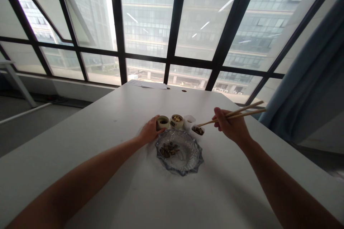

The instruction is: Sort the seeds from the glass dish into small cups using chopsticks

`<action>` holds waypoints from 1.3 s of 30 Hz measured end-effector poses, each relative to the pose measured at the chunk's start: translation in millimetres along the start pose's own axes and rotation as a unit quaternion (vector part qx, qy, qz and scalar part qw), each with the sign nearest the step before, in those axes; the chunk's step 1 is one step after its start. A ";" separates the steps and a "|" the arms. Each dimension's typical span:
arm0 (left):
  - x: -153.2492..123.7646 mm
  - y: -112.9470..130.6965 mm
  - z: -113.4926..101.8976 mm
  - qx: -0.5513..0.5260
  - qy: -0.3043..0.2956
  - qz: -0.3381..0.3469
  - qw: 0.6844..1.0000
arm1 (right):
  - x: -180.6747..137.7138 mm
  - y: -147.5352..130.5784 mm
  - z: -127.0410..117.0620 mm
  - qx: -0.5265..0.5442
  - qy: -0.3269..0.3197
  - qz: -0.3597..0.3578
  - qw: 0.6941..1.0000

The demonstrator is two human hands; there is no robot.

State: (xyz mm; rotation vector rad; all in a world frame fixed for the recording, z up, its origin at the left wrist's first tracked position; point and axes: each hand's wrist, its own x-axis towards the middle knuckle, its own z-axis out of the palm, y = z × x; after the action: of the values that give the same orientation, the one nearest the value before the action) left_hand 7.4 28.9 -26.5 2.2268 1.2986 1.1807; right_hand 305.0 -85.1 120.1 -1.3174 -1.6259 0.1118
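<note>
My right hand (231,125) is closed round a pair of wooden chopsticks (249,108). Their tips reach into a small white dish (199,134) with dark, elongated pieces. At the left, my left hand (151,128) grips the side of a small pale-green cup (162,127), whose inside looks dark. Beside it stands a matching cup (176,126) with dark lettering, filled with yellowish pieces. Another white dish (189,118) sits behind the first one. In front of them all lies a clear glass bowl (197,157) with a scalloped rim, and dark elongated pieces are heaped in its left part.
Everything stands on a white table (120,193). Sheets of paper (150,85) lie at its far edge, near a dark round hole (184,91). Behind are large windows with black frames. A blue curtain (301,78) hangs at the right.
</note>
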 end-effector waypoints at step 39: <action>-0.3 6.0 -1.7 0.006 0.004 -0.008 1.000 | -45.4 -4.6 71.3 0.162 -0.176 0.009 0.971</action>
State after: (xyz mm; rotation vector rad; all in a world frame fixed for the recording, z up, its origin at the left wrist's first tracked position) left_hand 9.5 25.1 -21.9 2.2177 1.3266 1.1800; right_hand 246.2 -87.9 59.2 -1.0988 -1.7964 0.6270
